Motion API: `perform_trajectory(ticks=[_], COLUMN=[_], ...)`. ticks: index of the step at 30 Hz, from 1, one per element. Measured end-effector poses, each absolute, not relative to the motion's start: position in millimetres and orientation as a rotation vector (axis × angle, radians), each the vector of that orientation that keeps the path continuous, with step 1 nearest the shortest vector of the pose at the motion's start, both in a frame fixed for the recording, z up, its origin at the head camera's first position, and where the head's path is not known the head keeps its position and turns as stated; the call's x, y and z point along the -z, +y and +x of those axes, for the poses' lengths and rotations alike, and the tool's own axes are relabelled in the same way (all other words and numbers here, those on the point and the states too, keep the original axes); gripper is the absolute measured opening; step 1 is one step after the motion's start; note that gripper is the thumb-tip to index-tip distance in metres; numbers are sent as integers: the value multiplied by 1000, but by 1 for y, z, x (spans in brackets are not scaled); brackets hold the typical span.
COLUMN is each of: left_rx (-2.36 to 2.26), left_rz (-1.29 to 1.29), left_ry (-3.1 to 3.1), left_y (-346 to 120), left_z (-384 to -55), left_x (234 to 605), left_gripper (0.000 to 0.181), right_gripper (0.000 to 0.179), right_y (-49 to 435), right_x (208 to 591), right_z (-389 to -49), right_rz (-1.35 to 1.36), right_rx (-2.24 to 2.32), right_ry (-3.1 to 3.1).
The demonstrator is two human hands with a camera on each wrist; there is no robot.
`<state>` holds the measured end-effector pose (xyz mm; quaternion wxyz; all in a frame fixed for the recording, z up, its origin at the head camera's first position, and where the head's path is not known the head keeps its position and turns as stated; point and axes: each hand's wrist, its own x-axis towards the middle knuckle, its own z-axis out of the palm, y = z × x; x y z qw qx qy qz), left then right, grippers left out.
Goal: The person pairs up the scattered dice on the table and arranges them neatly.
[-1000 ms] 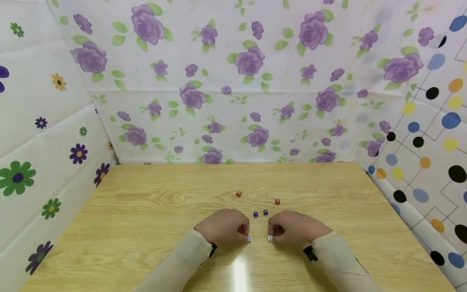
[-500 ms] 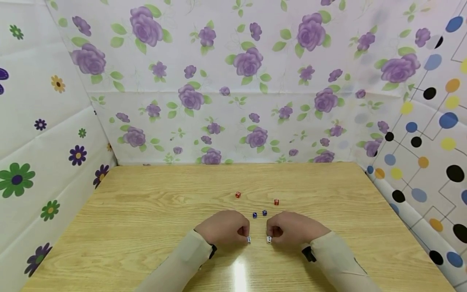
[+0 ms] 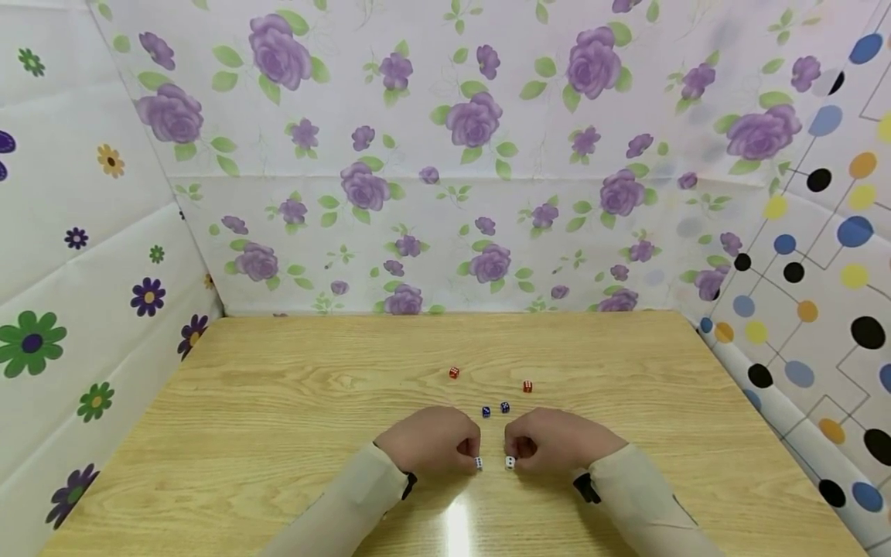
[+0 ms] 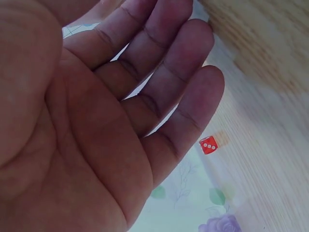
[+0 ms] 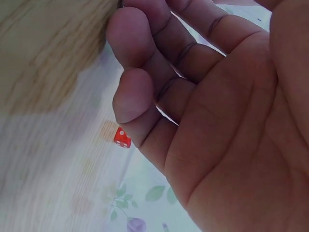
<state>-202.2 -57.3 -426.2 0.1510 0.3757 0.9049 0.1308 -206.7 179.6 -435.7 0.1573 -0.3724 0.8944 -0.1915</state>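
Low over the wooden table, my left hand (image 3: 431, 441) pinches a white die (image 3: 478, 463) between thumb and fingertips. Facing it, my right hand (image 3: 564, 439) pinches a second white die (image 3: 510, 463). A narrow gap separates the two white dice. Just beyond them, two blue dice, one on the left (image 3: 486, 412) and one on the right (image 3: 504, 407), lie close together. In both wrist views the palm and curled fingers show, while the pinched die is out of sight.
Farther back lie two red dice, a left one (image 3: 454, 373) and a right one (image 3: 527, 386). The wooden table (image 3: 292, 387) meets a flowered cloth (image 3: 418, 193) at its back edge. Patterned cloths also hang along the left and right sides.
Both hands have come slightly closer together and a little nearer to me, so the gap between the white dice is smaller. The blue and red dice stay put.
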Motion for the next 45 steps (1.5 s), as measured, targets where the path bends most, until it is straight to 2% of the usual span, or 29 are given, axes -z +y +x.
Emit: perform_trajectory(ticks=[9,45], left_rx=[-426,-404], left_rz=[1047,1168], left_ry=[2605,2592], left_y=[-60,-56], left_z=[-202,-201], left_x=[423,424], left_gripper=[16,16], right_gripper=[11,14], right_y=[182,174], right_x=[435,433], right_z=[-208,-202], right_rz=[-1017,-1112], right_rx=[542,577], right_ry=[2566,2517])
